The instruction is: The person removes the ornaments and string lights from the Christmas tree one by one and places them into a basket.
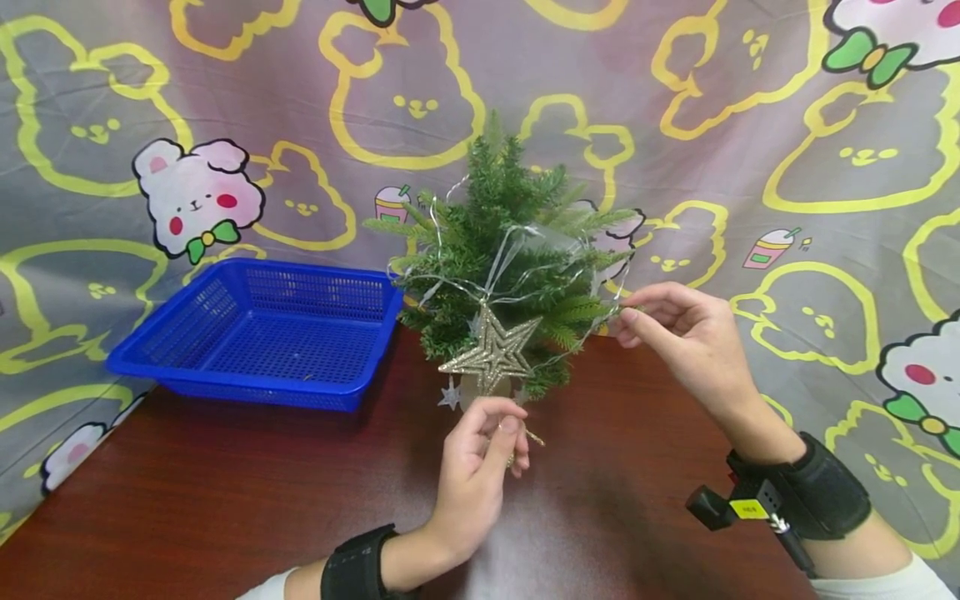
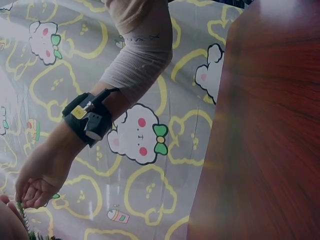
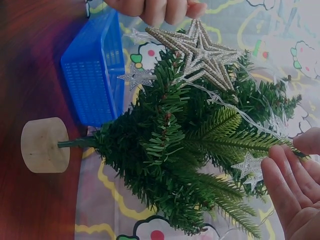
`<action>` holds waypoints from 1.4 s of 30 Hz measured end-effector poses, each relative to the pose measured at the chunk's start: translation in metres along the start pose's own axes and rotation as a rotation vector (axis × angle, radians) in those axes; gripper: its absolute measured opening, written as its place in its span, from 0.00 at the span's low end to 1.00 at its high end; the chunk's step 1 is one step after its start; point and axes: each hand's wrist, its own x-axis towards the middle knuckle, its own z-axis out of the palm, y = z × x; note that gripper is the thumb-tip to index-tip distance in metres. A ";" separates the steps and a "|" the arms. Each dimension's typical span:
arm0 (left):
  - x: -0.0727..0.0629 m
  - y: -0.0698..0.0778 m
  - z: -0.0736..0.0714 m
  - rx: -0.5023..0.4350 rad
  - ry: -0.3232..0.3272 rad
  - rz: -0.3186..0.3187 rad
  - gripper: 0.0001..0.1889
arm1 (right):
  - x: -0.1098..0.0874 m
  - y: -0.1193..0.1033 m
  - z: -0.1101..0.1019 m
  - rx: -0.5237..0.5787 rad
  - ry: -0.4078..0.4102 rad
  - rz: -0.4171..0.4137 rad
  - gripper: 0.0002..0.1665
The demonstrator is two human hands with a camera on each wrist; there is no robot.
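A small artificial Christmas tree (image 1: 517, 192) stands upright on a round wooden base (image 3: 45, 145). My left hand (image 1: 480, 475) holds a gold glitter star tree topper (image 1: 491, 354) from below, in front of the tree. Gold wire ends (image 1: 534, 437) poke out between those fingers. At the tree's right side, my right hand (image 1: 686, 337) pinches the tip of a green branch (image 3: 260, 142) between thumb and fingers. Clear string lights (image 1: 487, 292) with small transparent stars (image 3: 248, 166) drape over the branches. The left wrist view catches only part of the left hand.
To the left of the tree sits a blue plastic basket (image 1: 247, 333) with mesh sides. Both rest on a dark reddish wooden table (image 1: 247, 500). Behind hangs a grey curtain (image 1: 285, 108) with cartoon prints. Each wrist wears a black strap (image 1: 813, 483).
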 end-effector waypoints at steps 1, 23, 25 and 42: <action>0.000 0.000 -0.002 0.008 0.003 0.009 0.06 | 0.000 0.000 0.000 0.007 -0.001 0.000 0.05; 0.008 0.021 -0.064 0.066 0.096 0.223 0.06 | 0.001 0.001 -0.001 0.001 0.007 0.012 0.06; 0.010 0.021 -0.071 0.069 0.116 0.235 0.07 | 0.001 0.000 -0.001 -0.011 0.010 0.013 0.06; 0.050 0.021 -0.132 0.110 0.396 0.059 0.06 | 0.002 -0.001 0.000 -0.030 0.013 0.026 0.06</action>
